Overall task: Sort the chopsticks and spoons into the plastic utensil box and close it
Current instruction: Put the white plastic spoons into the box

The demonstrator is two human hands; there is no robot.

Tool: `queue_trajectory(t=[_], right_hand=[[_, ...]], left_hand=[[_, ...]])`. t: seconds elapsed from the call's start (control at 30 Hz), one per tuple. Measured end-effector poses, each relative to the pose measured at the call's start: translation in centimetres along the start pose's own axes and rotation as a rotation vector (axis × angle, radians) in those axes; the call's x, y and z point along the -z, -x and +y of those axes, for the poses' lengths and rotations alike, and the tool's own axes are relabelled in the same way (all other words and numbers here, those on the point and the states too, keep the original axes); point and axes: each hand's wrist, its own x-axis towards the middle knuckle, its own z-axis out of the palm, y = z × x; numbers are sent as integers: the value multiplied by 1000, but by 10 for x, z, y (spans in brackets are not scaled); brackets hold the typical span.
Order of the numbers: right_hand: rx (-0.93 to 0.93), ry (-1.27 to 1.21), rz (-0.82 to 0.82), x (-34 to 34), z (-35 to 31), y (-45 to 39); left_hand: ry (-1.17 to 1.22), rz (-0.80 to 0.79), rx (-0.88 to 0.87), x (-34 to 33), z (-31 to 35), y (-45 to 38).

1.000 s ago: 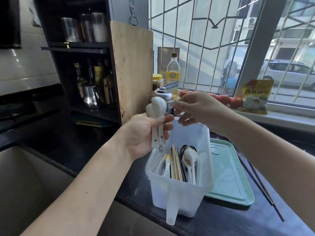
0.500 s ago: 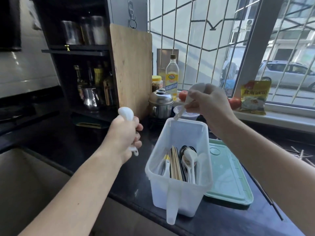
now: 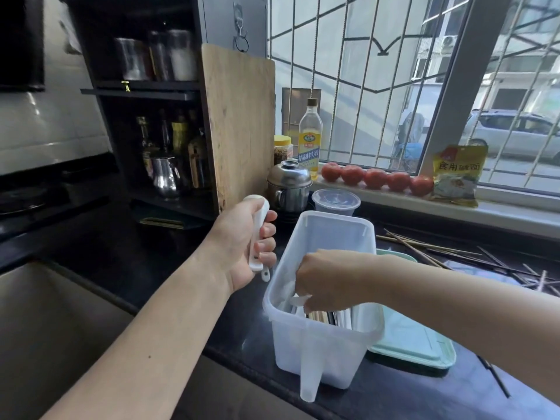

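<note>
A: Where is your utensil box (image 3: 318, 353)?

B: On the dark bench (image 3: 151, 262), near its front edge. It's clear plastic, rectangular, open on top, with a spout-like lug on its front wall.

A: And what's in it?

B: Pale wooden chopsticks (image 3: 318, 315) and flat utensil handles, standing on end. Your right hand (image 3: 325, 280) reaches down into it, its grip pinched round a white spoon (image 3: 298, 300).

A: And your left hand (image 3: 242, 241)?

B: Just left of the box, its grip curled tight round white spoons (image 3: 257, 234), bowls upward.

A: The lid?

B: The mint-green lid (image 3: 415, 344) lies flat, just right of the box. Thin loose chopsticks (image 3: 430, 247) lie scattered behind it.
</note>
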Motion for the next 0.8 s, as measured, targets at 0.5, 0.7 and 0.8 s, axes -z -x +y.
queue_trajectory(t=[0.5, 0.7, 0.8], right_hand=[[-47, -20, -376, 0, -15, 0], [-444, -651, 217, 32, 17, 14], [-449, -1595, 438, 44, 28, 23]], left_hand=[[23, -40, 26, -2, -5, 3], [31, -85, -36, -3, -7, 5], [-32, -143, -89, -10, -9, 8]])
